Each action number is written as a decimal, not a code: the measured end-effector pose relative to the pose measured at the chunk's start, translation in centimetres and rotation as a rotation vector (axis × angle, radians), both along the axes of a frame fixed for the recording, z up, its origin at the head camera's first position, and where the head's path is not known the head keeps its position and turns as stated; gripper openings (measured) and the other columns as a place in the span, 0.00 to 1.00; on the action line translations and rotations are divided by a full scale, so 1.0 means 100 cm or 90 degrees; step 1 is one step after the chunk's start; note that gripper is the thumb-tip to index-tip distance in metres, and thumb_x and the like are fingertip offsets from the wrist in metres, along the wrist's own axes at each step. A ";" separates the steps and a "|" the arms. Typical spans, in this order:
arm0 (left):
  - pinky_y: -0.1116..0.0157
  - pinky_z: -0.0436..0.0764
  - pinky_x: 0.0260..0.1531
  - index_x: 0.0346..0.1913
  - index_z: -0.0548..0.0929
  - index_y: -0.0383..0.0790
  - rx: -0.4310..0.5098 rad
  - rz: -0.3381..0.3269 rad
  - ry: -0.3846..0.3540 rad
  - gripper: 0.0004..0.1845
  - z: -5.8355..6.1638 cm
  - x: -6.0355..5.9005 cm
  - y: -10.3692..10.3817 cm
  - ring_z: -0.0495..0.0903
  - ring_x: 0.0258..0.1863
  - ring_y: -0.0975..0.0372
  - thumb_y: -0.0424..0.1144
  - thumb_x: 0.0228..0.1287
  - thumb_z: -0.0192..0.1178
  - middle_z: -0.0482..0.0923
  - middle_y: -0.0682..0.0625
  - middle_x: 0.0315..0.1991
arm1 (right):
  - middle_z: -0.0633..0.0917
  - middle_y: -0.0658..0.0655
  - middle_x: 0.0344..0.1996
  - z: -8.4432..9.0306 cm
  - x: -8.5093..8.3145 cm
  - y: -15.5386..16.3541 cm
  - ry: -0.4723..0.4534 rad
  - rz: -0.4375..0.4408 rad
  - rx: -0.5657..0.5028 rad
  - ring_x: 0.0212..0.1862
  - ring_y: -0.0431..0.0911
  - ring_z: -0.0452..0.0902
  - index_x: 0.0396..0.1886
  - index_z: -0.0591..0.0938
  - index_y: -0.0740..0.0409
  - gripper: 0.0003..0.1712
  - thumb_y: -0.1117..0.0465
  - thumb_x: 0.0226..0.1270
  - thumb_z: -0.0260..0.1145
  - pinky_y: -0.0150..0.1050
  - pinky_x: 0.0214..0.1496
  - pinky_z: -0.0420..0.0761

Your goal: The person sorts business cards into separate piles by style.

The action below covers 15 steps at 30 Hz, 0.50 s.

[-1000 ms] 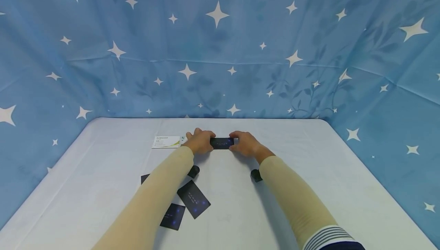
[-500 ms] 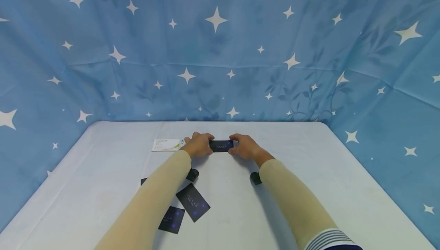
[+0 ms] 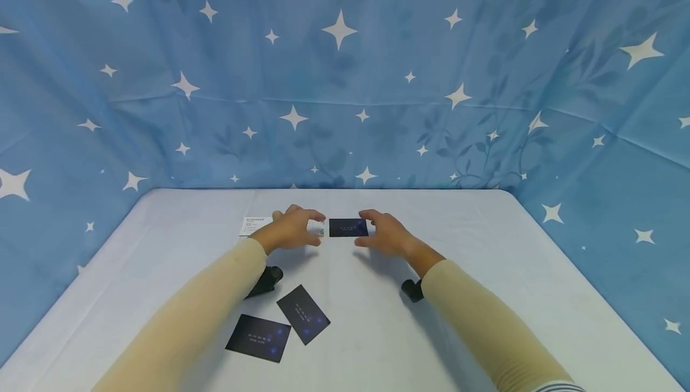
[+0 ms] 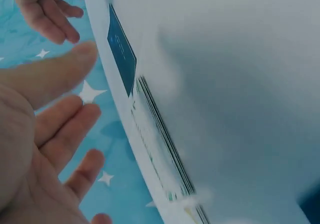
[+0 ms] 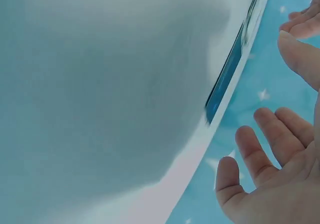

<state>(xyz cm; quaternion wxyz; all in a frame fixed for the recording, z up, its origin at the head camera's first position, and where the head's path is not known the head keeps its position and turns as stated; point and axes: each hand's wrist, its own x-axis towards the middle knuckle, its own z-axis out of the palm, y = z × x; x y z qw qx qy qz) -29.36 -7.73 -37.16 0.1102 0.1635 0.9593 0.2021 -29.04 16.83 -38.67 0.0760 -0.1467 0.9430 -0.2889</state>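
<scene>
A dark card (image 3: 348, 228) lies flat on the white table (image 3: 485, 272) between my two hands. My left hand (image 3: 293, 229) hovers just left of it, fingers relaxed and holding nothing. My right hand (image 3: 380, 233) hovers just right of it, fingers spread and empty. In the left wrist view my left hand (image 4: 47, 134) is spread, and the dark card (image 4: 121, 49) appears edge-on on the table. In the right wrist view my right hand (image 5: 280, 154) is spread too, beside the dark card (image 5: 225, 81).
A white card with green print (image 3: 257, 225) lies behind my left hand. Two more dark cards (image 3: 303, 313) (image 3: 258, 337) lie near the table's front left. A blue starred cloth (image 3: 345, 80) backs the table on three sides.
Both hands have let go of the dark card and drawn apart and back toward me. The card now lies alone on the table.
</scene>
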 end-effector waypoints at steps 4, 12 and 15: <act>0.44 0.60 0.56 0.67 0.78 0.53 -0.004 -0.039 -0.018 0.31 0.003 0.019 -0.019 0.64 0.65 0.51 0.47 0.59 0.74 0.72 0.48 0.64 | 0.76 0.58 0.65 -0.001 0.019 -0.007 0.001 0.038 -0.012 0.66 0.55 0.70 0.71 0.72 0.57 0.39 0.53 0.62 0.75 0.53 0.66 0.68; 0.47 0.63 0.53 0.63 0.82 0.56 -0.023 -0.111 -0.036 0.32 -0.008 0.067 -0.041 0.68 0.57 0.55 0.43 0.52 0.77 0.75 0.52 0.58 | 0.79 0.52 0.62 -0.008 0.057 -0.025 -0.025 0.153 -0.037 0.64 0.54 0.72 0.67 0.76 0.58 0.37 0.53 0.59 0.77 0.52 0.65 0.69; 0.50 0.62 0.50 0.62 0.82 0.54 -0.004 -0.146 -0.047 0.33 -0.013 0.080 -0.042 0.68 0.52 0.58 0.39 0.49 0.78 0.75 0.55 0.54 | 0.80 0.50 0.61 -0.010 0.067 -0.031 -0.042 0.180 -0.024 0.63 0.52 0.72 0.66 0.77 0.55 0.36 0.53 0.59 0.77 0.52 0.66 0.69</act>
